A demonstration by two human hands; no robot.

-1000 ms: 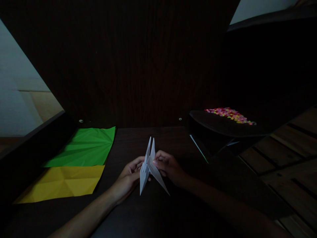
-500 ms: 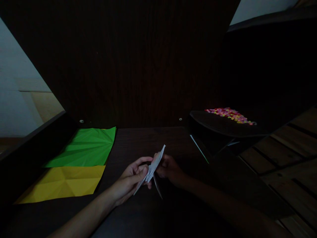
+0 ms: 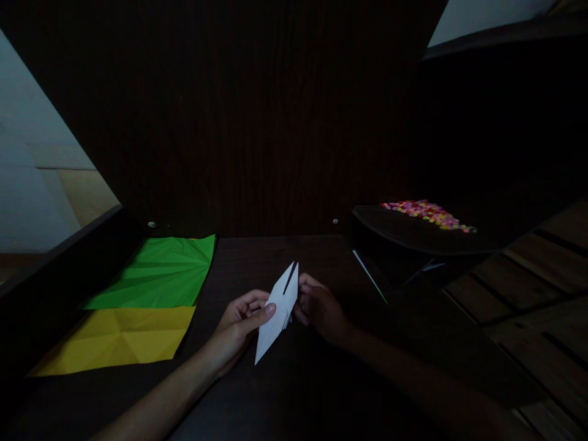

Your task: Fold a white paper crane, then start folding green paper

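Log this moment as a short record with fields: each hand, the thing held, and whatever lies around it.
left hand: grip on the left edge of the folded white paper model
right hand: grip on the model's right side
model: long, pointed, split at its top tip, held above the dark wooden table
left of hands: creased green paper sheet, creased yellow paper sheet in front of it
right rear: pile of small multicoloured pieces on a dark tray

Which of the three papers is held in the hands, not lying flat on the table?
The white folded paper, pinched between left hand and right hand; the green and yellow sheets lie flat.
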